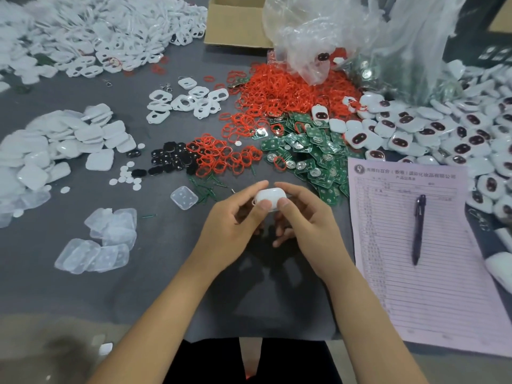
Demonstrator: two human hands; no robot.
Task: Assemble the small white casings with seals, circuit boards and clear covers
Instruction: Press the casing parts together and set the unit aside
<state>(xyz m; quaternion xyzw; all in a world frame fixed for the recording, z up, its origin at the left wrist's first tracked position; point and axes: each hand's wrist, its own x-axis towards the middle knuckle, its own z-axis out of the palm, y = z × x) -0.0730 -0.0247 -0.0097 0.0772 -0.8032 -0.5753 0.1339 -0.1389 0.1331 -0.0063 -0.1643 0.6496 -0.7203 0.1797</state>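
Both hands hold one small white casing (270,196) just above the grey table, near its front middle. My left hand (235,220) pinches its left side between thumb and forefinger. My right hand (302,217) pinches the right side the same way. Red seals (279,90) lie in a large heap behind, with a smaller bunch (221,156) closer in. Green circuit boards (310,156) are spread to the right of centre. Clear covers (108,236) sit at the left front, and one clear cover (184,197) lies alone beside my left hand.
White back shells (55,151) pile at the left, white front frames (188,101) behind centre. Finished units (443,134) fill the right. A pink form (432,273) with a pen (418,228) lies at the right front. Black inserts (169,159), a cardboard box (235,23) and plastic bags (346,37) are also here.
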